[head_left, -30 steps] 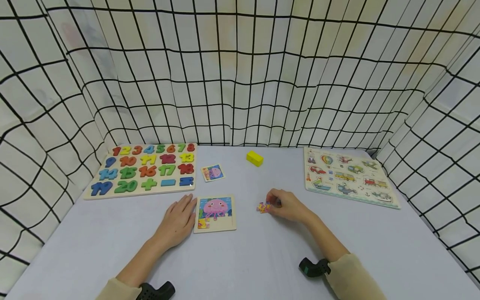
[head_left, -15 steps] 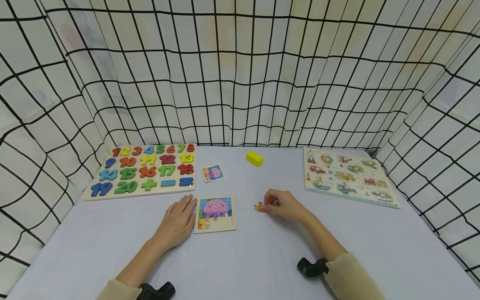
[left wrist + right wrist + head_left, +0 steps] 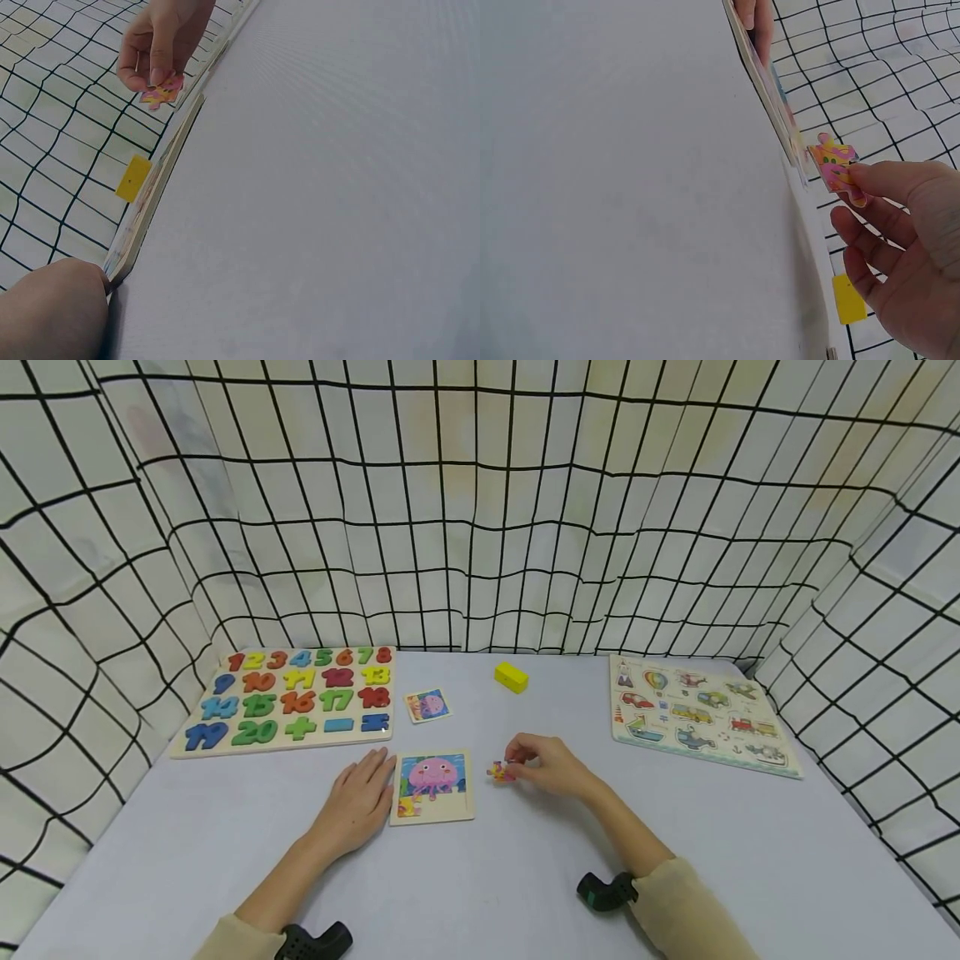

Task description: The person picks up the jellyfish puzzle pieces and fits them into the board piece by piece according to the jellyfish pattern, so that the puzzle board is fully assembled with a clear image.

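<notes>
Between thumb and fingers, my right hand [image 3: 551, 766] pinches a pink and yellow jigsaw piece [image 3: 834, 163], just right of a small wooden puzzle tray [image 3: 468, 785]. The tray holds a pink octopus picture [image 3: 432, 775] in its upper part and a yellow piece [image 3: 408, 807] at its lower left; bare wood shows at the lower right. My left hand [image 3: 358, 802] lies flat on the table with straight fingers, its fingertips against the tray's left edge. In the left wrist view the held piece [image 3: 163, 91] hangs below the right fingertips.
A number puzzle board [image 3: 281, 742] stands at the back left, a vehicle picture board [image 3: 705, 727] at the back right. Behind the tray lie a small octopus card [image 3: 428, 705] and a yellow block [image 3: 512, 677]. Black netting [image 3: 465, 531] surrounds the white table [image 3: 480, 885].
My right hand has moved left with the jigsaw piece, closer to the puzzle tray. The left hand has stayed at the tray's left edge.
</notes>
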{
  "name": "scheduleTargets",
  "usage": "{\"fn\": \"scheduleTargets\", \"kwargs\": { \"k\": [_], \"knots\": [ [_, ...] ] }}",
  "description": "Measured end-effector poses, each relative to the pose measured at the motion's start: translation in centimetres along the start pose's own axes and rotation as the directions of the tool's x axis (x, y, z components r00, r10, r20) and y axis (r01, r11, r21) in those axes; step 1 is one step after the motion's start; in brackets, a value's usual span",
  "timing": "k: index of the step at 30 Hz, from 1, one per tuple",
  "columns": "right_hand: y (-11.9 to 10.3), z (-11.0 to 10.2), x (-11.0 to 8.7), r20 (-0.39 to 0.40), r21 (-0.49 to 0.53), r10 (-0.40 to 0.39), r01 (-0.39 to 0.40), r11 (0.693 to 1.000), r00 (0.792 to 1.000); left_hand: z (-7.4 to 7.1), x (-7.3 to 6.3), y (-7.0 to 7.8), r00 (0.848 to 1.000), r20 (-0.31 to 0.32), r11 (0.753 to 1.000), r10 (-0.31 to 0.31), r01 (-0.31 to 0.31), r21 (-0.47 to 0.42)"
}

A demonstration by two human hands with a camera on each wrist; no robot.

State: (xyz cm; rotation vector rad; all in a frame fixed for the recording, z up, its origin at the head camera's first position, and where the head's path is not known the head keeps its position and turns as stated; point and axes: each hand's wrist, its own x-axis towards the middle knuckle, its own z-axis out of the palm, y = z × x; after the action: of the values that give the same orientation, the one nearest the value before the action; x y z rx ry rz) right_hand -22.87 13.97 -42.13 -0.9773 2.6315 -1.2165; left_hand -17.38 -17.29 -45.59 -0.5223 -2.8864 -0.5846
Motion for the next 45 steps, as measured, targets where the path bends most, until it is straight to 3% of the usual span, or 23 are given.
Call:
{"fn": "scheduleTargets", "kwargs": {
  "k": [15,27,36,45],
  "knots": [
    [-1.9,2.5,1.9,0.081,0.057,-0.003,-0.001,0.998,0.997,-0.1,0.1,0.2,1.0,-0.003,1.0,0.005,-0.005,0.008],
    [-3.3,5.2,3.0,0.157,0.106,-0.065,0.049,0.993,0.986,0.0,0.0,0.1,1.0,-0.003,1.0,0.004,-0.004,0.005],
    [-3.8,6.8,3.7,0.157,0.07,-0.104,0.094,0.993,0.982,-0.1,-0.1,0.0,1.0,-0.007,1.0,0.008,-0.008,0.007],
    [-4.3,7.5,3.9,0.132,-0.001,-0.077,0.078,0.997,0.988,0.0,-0.1,-0.2,1.0,-0.011,1.0,0.012,-0.012,0.008]
  ]
}}
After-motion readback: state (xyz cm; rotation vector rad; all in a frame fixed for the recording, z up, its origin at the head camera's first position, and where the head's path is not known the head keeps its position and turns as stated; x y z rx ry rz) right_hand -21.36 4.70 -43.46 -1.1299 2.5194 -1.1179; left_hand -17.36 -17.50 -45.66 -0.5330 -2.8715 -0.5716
